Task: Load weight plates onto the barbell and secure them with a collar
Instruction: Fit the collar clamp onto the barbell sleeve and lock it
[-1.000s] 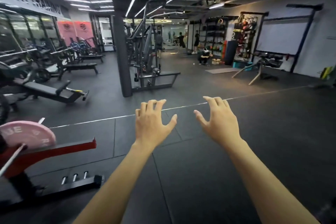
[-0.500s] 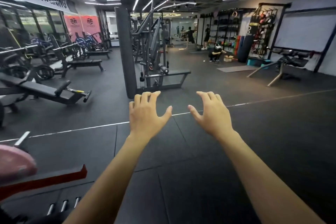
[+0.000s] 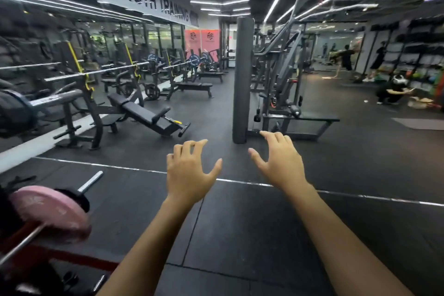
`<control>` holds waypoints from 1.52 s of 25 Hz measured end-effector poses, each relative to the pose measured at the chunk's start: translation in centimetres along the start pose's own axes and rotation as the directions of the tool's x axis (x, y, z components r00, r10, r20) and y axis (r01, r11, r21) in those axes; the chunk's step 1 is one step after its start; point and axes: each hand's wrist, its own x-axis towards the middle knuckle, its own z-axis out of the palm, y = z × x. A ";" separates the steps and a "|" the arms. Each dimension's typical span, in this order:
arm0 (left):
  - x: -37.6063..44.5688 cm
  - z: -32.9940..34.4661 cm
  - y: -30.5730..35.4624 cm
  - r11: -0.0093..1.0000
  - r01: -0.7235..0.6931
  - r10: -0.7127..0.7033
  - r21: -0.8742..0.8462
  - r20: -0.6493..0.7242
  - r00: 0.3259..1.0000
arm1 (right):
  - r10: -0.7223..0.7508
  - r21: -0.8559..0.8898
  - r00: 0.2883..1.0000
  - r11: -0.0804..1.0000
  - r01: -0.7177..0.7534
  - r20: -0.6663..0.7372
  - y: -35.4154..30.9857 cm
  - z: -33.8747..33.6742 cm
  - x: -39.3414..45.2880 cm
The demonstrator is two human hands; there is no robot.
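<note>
A pink weight plate [image 3: 48, 211] sits on a barbell at the lower left, with a black plate or collar [image 3: 79, 198] just outside it. The bare steel sleeve end [image 3: 90, 181] sticks out beyond it toward the floor line. My left hand [image 3: 189, 173] and my right hand [image 3: 281, 161] are stretched out in front of me over the black floor, fingers spread, holding nothing. Both hands are well to the right of the plate and touch nothing.
A red rack frame [image 3: 79, 259] runs under the barbell at the lower left. A black padded column [image 3: 242, 79] and a cable machine [image 3: 283, 74] stand ahead. Benches and racks [image 3: 144, 113] line the left wall. People [image 3: 391, 90] are at the far right.
The view has swung to the left, so the bench row and the pink plate fill more of the frame. Both hands stayed open and held out in front.
</note>
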 end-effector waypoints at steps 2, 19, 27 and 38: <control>2.9 2.9 -4.1 0.996 0.054 -0.052 0.075 -0.026 0.998 | -0.078 0.076 0.997 0.994 0.076 0.026 -1.2 5.2 5.1; 32.6 28.1 -35.5 0.947 0.177 -0.159 0.269 -0.086 0.984 | -0.294 0.275 0.956 0.921 0.277 0.019 -10.6 43.7 42.6; 44.9 40.5 -47.8 0.880 0.282 -0.267 0.383 -0.094 0.959 | -0.399 0.383 0.915 0.857 0.346 0.065 -13.6 61.2 60.2; 56.1 48.6 -68.3 0.706 0.460 -0.417 0.539 -0.208 0.885 | -0.614 0.547 0.788 0.672 0.499 0.036 -27.0 82.9 76.8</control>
